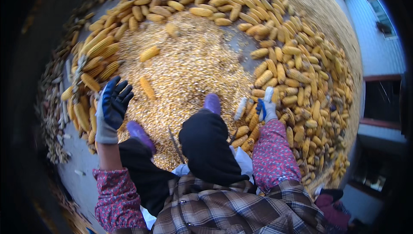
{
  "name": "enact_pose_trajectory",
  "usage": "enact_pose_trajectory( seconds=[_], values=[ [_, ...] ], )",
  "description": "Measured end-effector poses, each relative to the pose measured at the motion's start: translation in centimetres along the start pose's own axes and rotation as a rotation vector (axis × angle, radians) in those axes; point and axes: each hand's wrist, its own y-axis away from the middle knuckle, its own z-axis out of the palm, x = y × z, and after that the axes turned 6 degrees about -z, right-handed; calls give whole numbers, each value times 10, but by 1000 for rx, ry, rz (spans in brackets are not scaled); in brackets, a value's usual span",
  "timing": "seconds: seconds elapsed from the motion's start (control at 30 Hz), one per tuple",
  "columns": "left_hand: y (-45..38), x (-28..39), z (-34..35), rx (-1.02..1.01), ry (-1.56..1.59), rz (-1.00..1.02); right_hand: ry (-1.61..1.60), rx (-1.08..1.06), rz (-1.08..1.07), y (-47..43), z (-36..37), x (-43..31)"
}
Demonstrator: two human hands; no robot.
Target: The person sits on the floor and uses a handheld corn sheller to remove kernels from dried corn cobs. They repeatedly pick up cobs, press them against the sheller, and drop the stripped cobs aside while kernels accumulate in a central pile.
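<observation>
My left hand, in a white knit glove with a blue-coated palm, is raised with fingers apart and holds nothing. Braided corn ears lie just beyond it. My right hand, gloved alike, is closed around a pale, stripped corn cob whose end sticks up past the fingers. Another bare white cob lies left of that hand, beside yellow ears. Between my purple shoes and beyond spreads a heap of loose corn kernels, with a few ears on top.
Whole ears are piled around the heap at the back and right. Stripped cobs and husk debris lie at far left on grey concrete. Another person's sleeve shows at lower right, near a pale building wall.
</observation>
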Motion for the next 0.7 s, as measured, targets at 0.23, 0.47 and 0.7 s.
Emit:
enact_pose_trajectory(
  seconds=[0.23, 0.47, 0.7],
  values=[
    [-30, -15, 17, 262, -152, -111, -45, 230, 58, -4, -16, 133],
    [-27, -19, 24, 340, -302, -92, 967, 269, -10, -9, 74, 123],
    [-39, -25, 41, 289, -328, -119, 299, -24, -24, -37, 91, 100]
  ],
)
